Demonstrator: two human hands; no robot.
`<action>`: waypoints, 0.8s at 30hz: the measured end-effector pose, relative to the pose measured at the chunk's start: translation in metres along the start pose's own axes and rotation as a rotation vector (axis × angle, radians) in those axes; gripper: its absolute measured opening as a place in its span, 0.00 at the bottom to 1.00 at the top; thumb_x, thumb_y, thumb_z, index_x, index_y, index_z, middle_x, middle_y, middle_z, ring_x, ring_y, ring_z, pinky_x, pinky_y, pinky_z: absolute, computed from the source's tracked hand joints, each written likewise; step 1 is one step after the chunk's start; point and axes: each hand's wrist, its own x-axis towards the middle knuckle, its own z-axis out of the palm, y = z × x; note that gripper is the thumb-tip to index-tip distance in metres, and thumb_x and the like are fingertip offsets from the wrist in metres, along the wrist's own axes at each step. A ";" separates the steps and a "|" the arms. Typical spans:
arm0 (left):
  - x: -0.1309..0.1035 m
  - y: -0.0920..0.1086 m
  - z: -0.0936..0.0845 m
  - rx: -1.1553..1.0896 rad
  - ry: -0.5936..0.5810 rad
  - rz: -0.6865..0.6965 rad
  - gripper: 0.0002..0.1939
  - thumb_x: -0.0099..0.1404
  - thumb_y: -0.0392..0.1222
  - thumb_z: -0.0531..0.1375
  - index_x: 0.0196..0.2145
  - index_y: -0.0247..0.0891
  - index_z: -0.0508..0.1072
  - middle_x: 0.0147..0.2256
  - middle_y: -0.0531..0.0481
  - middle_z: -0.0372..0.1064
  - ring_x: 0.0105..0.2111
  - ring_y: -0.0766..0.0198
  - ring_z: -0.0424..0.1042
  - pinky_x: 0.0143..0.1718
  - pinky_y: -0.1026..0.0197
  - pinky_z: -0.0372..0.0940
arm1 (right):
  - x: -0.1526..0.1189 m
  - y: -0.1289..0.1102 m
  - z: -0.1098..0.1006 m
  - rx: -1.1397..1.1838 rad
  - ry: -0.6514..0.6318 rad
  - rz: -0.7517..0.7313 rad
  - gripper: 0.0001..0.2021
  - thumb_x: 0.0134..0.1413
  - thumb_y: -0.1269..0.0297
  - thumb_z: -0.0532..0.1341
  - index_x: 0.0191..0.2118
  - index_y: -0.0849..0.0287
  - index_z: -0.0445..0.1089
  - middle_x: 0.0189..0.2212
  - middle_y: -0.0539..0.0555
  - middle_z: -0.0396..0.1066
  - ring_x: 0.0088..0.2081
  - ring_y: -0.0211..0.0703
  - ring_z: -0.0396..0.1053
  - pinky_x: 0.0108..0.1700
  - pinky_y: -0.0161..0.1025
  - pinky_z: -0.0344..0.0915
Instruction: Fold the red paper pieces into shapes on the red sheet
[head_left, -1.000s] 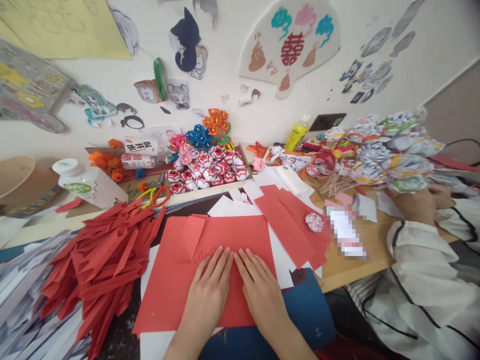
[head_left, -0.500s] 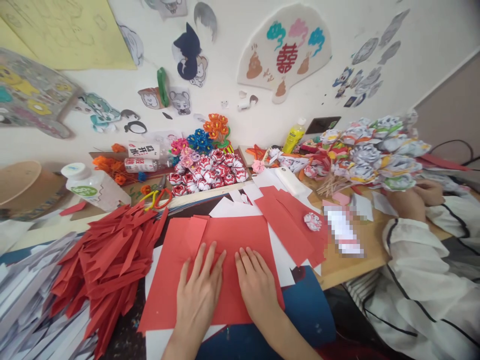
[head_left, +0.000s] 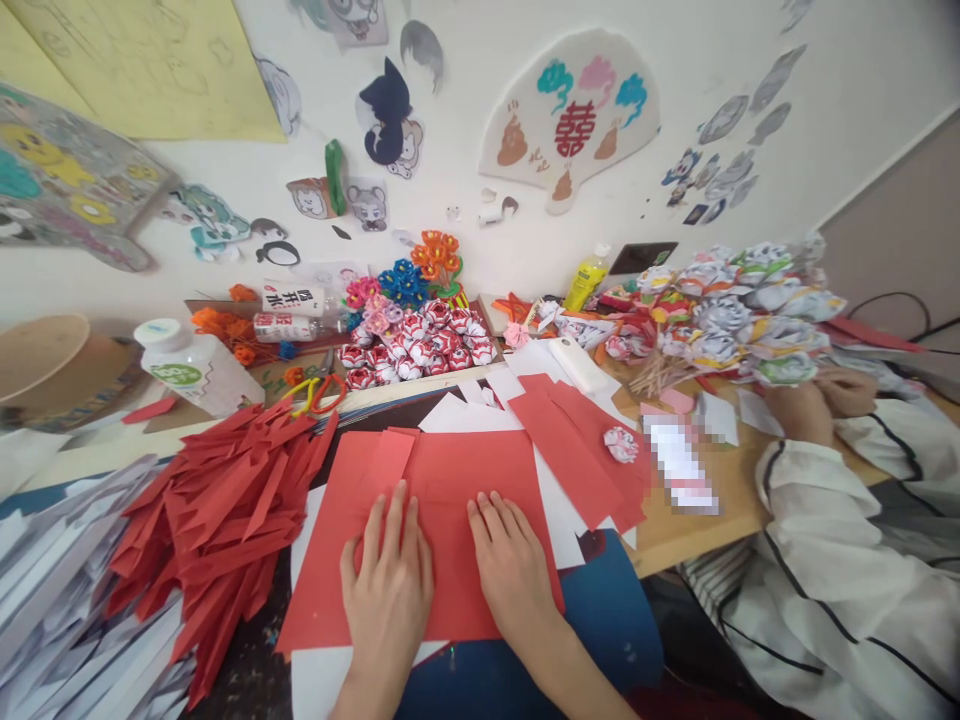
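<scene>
Red paper sheet (head_left: pixel 450 480) under left hand (head_left: pixel 386 590) and right hand (head_left: pixel 514 570), both flat, fingers spread; capped white bottle (head_left: pixel 196 368) well apart.

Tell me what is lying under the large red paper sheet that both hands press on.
Under the red paper sheet, white paper shows at its front and left edges, and a blue surface shows at the right. What lies beneath its middle is covered.
</scene>
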 end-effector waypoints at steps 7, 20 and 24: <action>0.003 -0.002 -0.003 -0.072 -0.092 0.097 0.22 0.68 0.39 0.52 0.58 0.46 0.68 0.63 0.45 0.58 0.61 0.50 0.59 0.57 0.48 0.51 | 0.005 -0.009 -0.010 -0.053 -0.133 0.001 0.28 0.57 0.77 0.55 0.63 0.55 0.60 0.52 0.64 0.69 0.54 0.55 0.67 0.55 0.51 0.63; -0.001 -0.002 0.002 -0.047 -0.038 0.039 0.22 0.68 0.39 0.53 0.58 0.49 0.68 0.60 0.43 0.62 0.58 0.47 0.62 0.56 0.42 0.54 | 0.023 0.004 -0.017 0.123 -0.183 0.151 0.31 0.48 0.81 0.59 0.54 0.39 0.70 0.47 0.56 0.67 0.46 0.52 0.62 0.45 0.47 0.60; 0.001 -0.001 -0.001 -0.033 -0.048 0.024 0.21 0.68 0.39 0.53 0.57 0.49 0.69 0.60 0.43 0.62 0.58 0.48 0.62 0.55 0.43 0.55 | 0.018 0.010 -0.019 0.112 -0.180 0.127 0.32 0.48 0.80 0.59 0.55 0.37 0.69 0.45 0.56 0.67 0.43 0.51 0.60 0.43 0.46 0.57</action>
